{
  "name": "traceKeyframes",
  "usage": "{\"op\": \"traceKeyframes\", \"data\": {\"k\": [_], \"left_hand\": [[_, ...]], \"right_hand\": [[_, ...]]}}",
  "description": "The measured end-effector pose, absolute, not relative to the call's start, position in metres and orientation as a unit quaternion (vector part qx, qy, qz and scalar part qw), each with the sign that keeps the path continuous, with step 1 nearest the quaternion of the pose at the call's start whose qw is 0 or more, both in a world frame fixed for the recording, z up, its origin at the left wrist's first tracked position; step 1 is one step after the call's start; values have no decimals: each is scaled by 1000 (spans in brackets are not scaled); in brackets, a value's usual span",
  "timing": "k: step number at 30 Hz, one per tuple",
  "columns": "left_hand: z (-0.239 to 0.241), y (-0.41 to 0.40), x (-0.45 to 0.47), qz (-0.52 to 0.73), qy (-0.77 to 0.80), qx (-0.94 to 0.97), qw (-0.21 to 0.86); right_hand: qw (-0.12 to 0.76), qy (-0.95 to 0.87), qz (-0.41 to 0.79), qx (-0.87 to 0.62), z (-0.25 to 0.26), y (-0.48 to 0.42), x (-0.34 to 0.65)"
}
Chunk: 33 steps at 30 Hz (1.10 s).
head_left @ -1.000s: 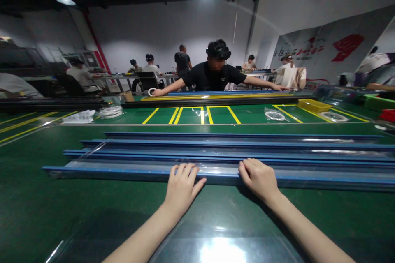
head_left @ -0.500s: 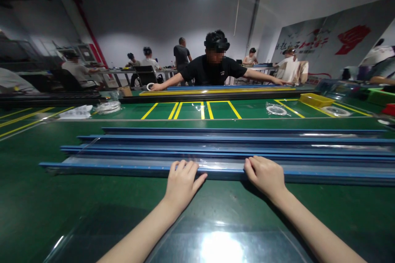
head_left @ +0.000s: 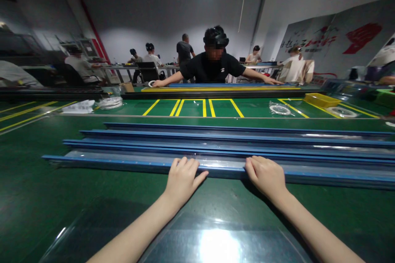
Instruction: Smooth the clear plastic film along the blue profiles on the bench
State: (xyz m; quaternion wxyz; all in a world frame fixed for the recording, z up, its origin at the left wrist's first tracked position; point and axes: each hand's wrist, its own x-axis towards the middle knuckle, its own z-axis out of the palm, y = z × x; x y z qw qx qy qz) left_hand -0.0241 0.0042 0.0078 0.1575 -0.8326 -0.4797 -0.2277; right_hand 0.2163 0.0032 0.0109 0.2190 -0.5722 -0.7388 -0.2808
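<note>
Several long blue rails [head_left: 123, 148] lie side by side across the green table [head_left: 46, 205], with clear film over them. My left hand [head_left: 182, 178] rests on the near edge of the nearest blue rail [head_left: 101, 163], its fingers together and laid flat over the edge, thumb out to the right. A short way to the right, my right hand [head_left: 267, 174] presses on the same rail with its fingers curled over the rail's near edge. Neither hand lifts anything.
Across the table a person in black [head_left: 212, 68] leans over yellow and blue rails [head_left: 216, 88]. A yellow tray [head_left: 321, 100] and tape rolls [head_left: 279, 109] lie at the right, white bags [head_left: 92, 106] at the left. More people sit at the back.
Both hands stay on the near rail, almost unmoved. The camera has tipped slightly, so the scene sits a little lower and the person opposite has shifted his left hand.
</note>
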Motion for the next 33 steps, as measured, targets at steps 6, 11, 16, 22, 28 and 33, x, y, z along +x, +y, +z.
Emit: {"op": "traceKeyframes", "data": {"k": [6, 11, 16, 22, 28, 33], "left_hand": [[6, 7, -26, -226, -475, -837, 152], [7, 7, -26, -228, -474, -837, 151], [8, 7, -26, -235, -470, -836, 154], [7, 7, -26, -235, -469, -836, 159], [7, 7, -26, -228, -471, -837, 161], [8, 8, -26, -225, -471, -837, 166]], "right_hand": [[226, -740, -286, -566, 12, 3, 216], [224, -740, -282, -568, 11, 3, 216], [224, -740, -283, -568, 11, 3, 216], [222, -742, -275, -569, 11, 3, 217], [218, -743, -279, -568, 11, 4, 217], [217, -745, -279, -565, 11, 4, 217]]}}
